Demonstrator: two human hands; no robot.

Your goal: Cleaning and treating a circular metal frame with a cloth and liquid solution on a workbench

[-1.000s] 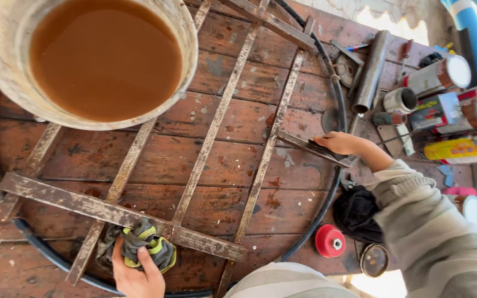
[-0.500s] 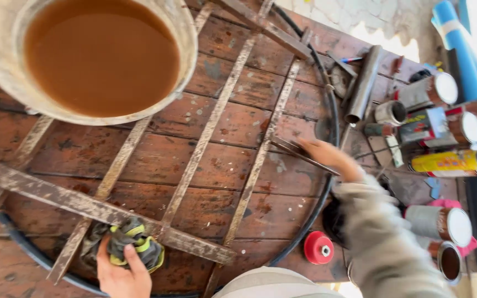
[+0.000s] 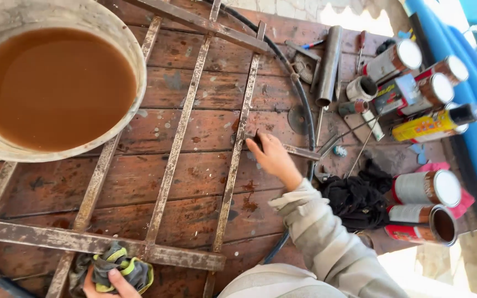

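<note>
Your right hand [image 3: 273, 157] has the flat metal strip [image 3: 299, 151] pinched at its near end, fingers curled over it, right where it meets the upright bar [image 3: 237, 146] of the rusty grille [image 3: 168, 165]. Keep that grip low and close to the bar so the strip stays flat on the boards; a grip further out would likely let it swing. The strip runs from the bar out toward the black hose [image 3: 303, 110] and crosses it. Its far tip points at the clutter of cans beyond.

The strip looks thin, grey and dull, rust-flecked like the grille. It lies level, though your fingers hide the end you hold, so I can't tell whether it touches the bar or stops just short.

Your left hand [image 3: 106, 281], well away from the bar at the grille's lower crosspiece [image 3: 95, 243], is closed on a bunched rag [image 3: 118, 267], green, yellow and grey, pressed to the rail. Lean on it steadily there: it's your anchor while the other hand works.

Further from the bar, on the far side of the grille, a wide bucket [image 3: 133, 60] of brown liquid sits on the bars, so mind your elbows. Beyond the hose lie a black cloth [image 3: 354, 198], a steel tube [image 3: 329, 63] and paint cans [image 3: 426, 190], some open. All of it rests on worn red planks [image 3: 205, 99].
</note>
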